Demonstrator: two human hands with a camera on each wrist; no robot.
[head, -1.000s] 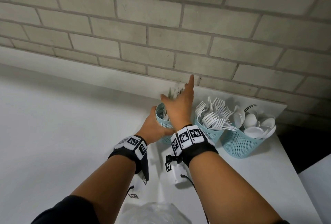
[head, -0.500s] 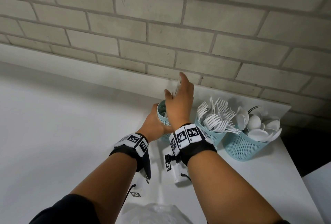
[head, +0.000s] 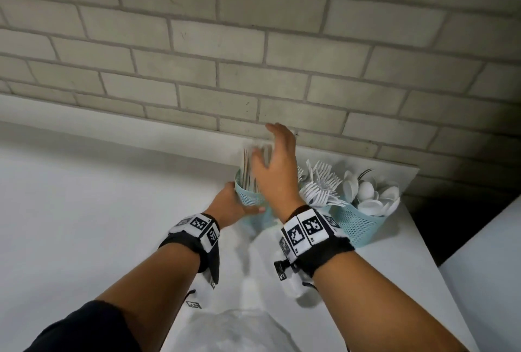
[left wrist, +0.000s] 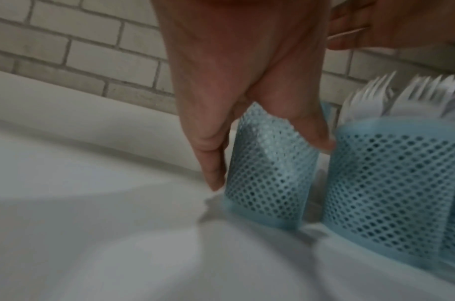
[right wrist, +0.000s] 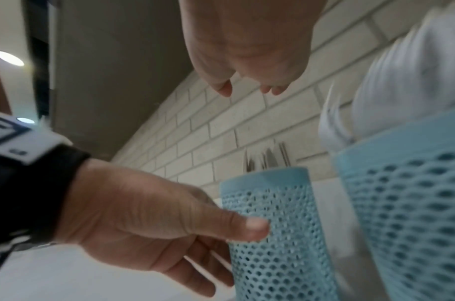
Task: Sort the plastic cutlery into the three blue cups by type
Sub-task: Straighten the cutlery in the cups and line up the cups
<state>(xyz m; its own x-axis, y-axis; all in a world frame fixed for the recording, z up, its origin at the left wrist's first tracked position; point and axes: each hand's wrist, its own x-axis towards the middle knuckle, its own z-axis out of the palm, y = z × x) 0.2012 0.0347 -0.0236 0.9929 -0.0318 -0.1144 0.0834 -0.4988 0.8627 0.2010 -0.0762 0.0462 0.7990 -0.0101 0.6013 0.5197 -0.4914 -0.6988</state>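
Three blue mesh cups stand in a row against the brick wall. My left hand (head: 229,206) (left wrist: 246,114) grips the left cup (head: 249,196) (left wrist: 267,175) (right wrist: 277,224), thumb in front and fingers behind. White knives (head: 249,165) (right wrist: 267,158) stand upright in that cup. My right hand (head: 277,163) (right wrist: 246,67) hovers just over the knife tips with loose fingers and nothing in them. The middle cup (left wrist: 391,183) (right wrist: 414,203) holds white forks (head: 320,185). The right cup (head: 356,223) holds white spoons (head: 372,196).
A crumpled clear plastic bag (head: 239,332) lies at the near edge of the white table (head: 84,225). The table's right edge runs just past the spoon cup, with a dark gap and another white surface (head: 485,267) beyond. The brick wall (head: 253,41) is right behind the cups.
My right hand has lifted a little above the knife cup and its fingers have loosened from a pointing pose. My left hand keeps its hold on the cup.
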